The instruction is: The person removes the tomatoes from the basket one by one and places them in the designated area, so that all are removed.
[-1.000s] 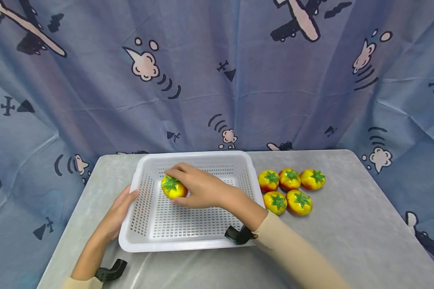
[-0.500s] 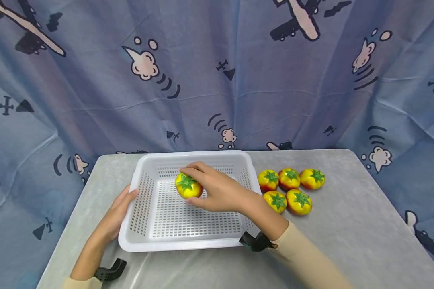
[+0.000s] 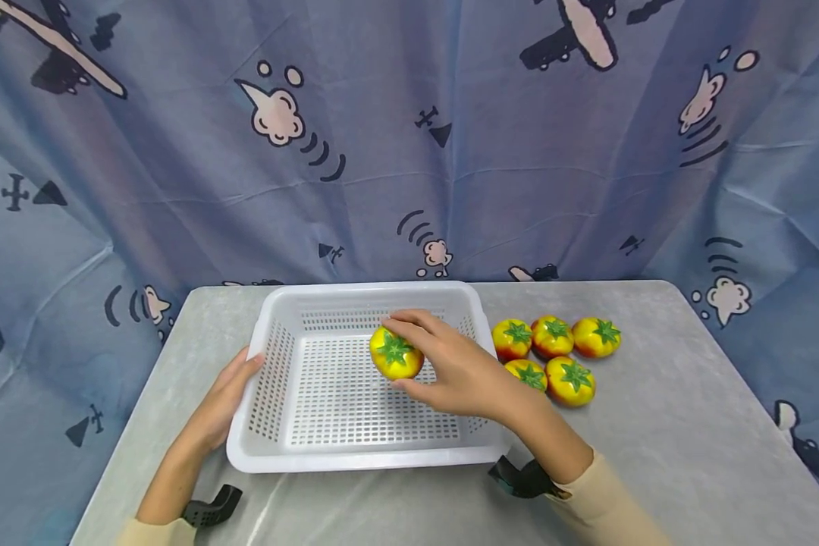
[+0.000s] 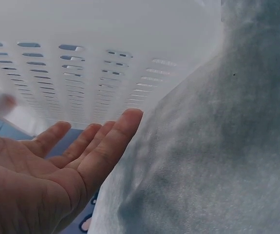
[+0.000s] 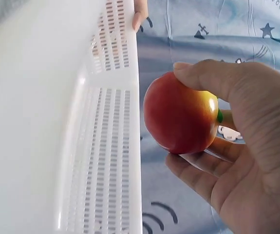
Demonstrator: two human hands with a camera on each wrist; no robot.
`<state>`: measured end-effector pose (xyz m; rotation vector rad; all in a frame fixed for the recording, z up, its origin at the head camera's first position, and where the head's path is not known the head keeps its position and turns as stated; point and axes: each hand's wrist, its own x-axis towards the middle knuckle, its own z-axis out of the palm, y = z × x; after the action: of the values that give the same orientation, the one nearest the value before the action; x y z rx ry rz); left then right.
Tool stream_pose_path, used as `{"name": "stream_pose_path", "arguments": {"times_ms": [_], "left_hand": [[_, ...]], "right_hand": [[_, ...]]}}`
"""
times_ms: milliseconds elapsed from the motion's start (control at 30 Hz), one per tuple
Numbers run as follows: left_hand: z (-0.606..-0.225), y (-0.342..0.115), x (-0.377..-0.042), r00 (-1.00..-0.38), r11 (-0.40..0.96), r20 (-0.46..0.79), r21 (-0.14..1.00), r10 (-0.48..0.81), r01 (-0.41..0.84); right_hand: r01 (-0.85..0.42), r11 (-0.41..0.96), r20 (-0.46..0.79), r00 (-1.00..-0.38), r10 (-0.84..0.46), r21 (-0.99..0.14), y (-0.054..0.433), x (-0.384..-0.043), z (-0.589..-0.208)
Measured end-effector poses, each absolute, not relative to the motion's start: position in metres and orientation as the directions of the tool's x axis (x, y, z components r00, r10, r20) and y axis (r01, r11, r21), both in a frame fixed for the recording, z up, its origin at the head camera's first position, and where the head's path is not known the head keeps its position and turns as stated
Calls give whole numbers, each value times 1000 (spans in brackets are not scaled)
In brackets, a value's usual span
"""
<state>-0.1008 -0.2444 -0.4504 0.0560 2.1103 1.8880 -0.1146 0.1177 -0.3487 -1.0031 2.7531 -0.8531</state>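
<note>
My right hand [image 3: 460, 371] holds a yellow-and-red tomato [image 3: 394, 355] with a green leafy top above the white perforated basket [image 3: 327, 459]. In the right wrist view, the thumb presses one side of the tomato [image 5: 178, 114] and the fingers lie along the other; its red underside shows, beyond the basket's rim [image 5: 136, 146]. At the basket's left side, my left hand [image 3: 225, 398] touches the rim with its thumb. The left wrist view has the left hand [image 4: 66, 168] with nearly straight fingers beside the slotted outer wall [image 4: 76, 63].
Several more tomatoes [image 3: 569, 381] stand in two rows on the grey tabletop [image 3: 682, 440], right of the basket. A blue patterned curtain [image 3: 382, 152] hangs behind the table's far edge. Both wrists wear black cameras.
My right hand has moved right across the basket, carrying the tomato from the left part to right of the middle. My left hand stays at the basket's left side. The head view shifts slightly.
</note>
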Motion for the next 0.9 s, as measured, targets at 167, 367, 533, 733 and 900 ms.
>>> {"name": "stream_pose_path", "arguments": {"times_ms": [167, 367, 533, 733, 900], "left_hand": [[-450, -245, -101, -952, 129, -204, 976, 230, -178], [-451, -243, -101, -952, 124, -209, 975, 224, -185], [-452, -242, -100, -949, 114, -220, 973, 228, -198], [-451, -242, -101, -951, 123, -215, 974, 221, -191], [-451, -243, -101, -952, 133, -208, 974, 224, -181]], "right_hand": [[-526, 651, 111, -816, -567, -547, 135, -111, -350], [-492, 672, 133, -849, -511, -554, 159, -109, -350], [-466, 693, 141, -870, -473, -550, 177, -109, -350], [-448, 703, 184, -888, -421, -553, 192, -104, -353], [-429, 703, 217, -901, -374, -567, 204, -97, -357]]}}
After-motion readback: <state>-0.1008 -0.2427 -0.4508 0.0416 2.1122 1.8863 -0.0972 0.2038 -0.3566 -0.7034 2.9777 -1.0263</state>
